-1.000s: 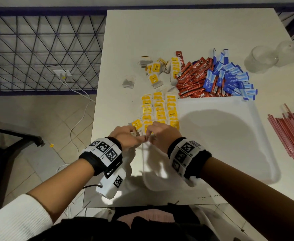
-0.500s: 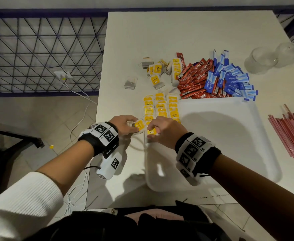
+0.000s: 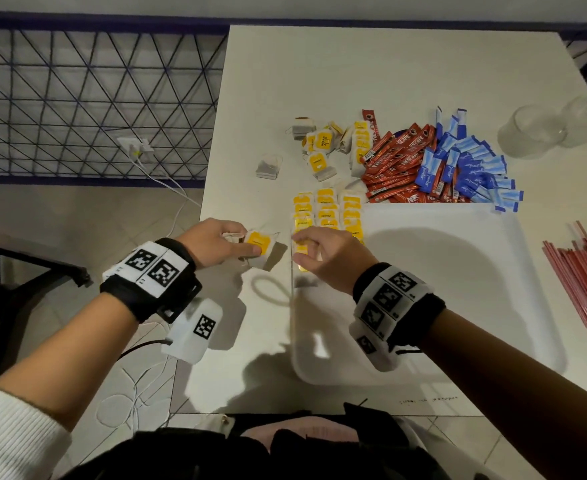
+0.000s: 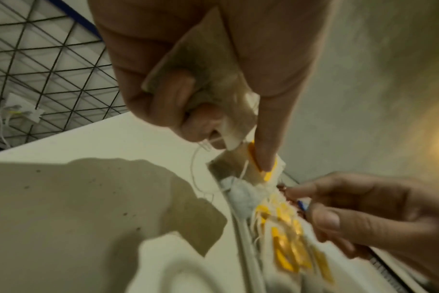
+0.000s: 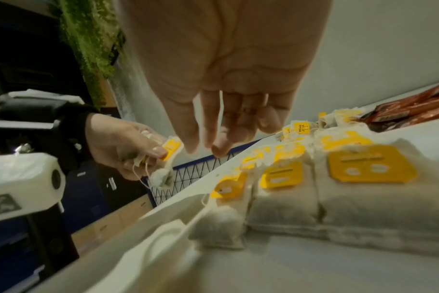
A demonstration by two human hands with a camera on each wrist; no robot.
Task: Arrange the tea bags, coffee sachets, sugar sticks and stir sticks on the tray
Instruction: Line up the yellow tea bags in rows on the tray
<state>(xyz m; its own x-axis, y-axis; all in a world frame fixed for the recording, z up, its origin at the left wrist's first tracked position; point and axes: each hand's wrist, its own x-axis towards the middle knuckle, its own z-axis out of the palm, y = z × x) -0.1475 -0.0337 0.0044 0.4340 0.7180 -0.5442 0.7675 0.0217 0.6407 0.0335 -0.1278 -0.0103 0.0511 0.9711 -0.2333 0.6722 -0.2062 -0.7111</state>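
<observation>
Tea bags (image 3: 326, 216) sit in three neat columns at the tray's (image 3: 458, 306) far-left corner; coffee sachets (image 3: 396, 161), sugar sticks (image 3: 472, 168) and stir sticks (image 3: 586, 282) all wait on the table, so most remains, I'd say; left hand (image 3: 216, 242) pinches a spare tea bag (image 3: 258, 241) beside the tray; right hand (image 3: 323, 258) hovers loosely curled over the rows, holding nothing; its wrist view alone shows that empty palm.

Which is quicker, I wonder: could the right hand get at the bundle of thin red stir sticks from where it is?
Probably yes. The right hand holds nothing, and only bare white plastic tray lies between it and the bundle of thin red stir sticks on its own side.
</observation>
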